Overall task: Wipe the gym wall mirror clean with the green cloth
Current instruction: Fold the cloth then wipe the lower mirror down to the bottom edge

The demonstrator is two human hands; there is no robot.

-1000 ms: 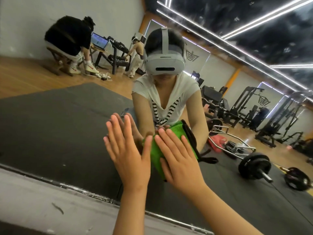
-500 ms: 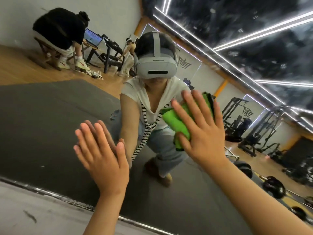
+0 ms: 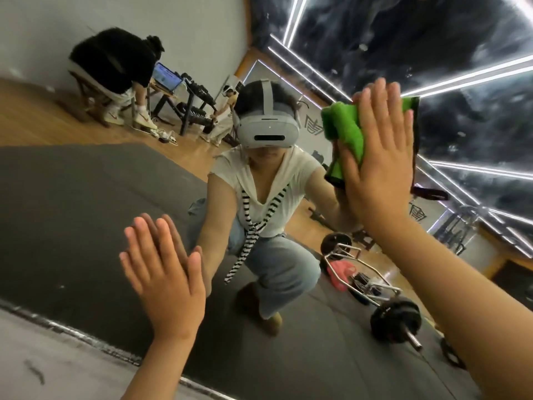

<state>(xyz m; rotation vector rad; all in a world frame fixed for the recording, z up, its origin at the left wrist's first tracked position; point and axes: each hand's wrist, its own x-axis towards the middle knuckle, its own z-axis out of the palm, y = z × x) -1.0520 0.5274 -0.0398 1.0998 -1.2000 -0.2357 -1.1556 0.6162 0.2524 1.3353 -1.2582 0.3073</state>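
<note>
R hand (image 3: 377,168) is flat, fingers straight & close together, pressing the cloth (image 3: 346,131) onto the mirror (image 3: 72,212). The cloth sits under palm & fingers, its bunched edge sticking out to the hand's left. L hand (image 3: 164,272), lower & well left of R, lies flat on the glass w/ nothing in it, prob. bracing. Looks mid-wipe, not finished. Can't tell which areas are done, as no streaks or wet marks show. A pale speck left of L hand suggests the lower glass needs a pass.
</note>
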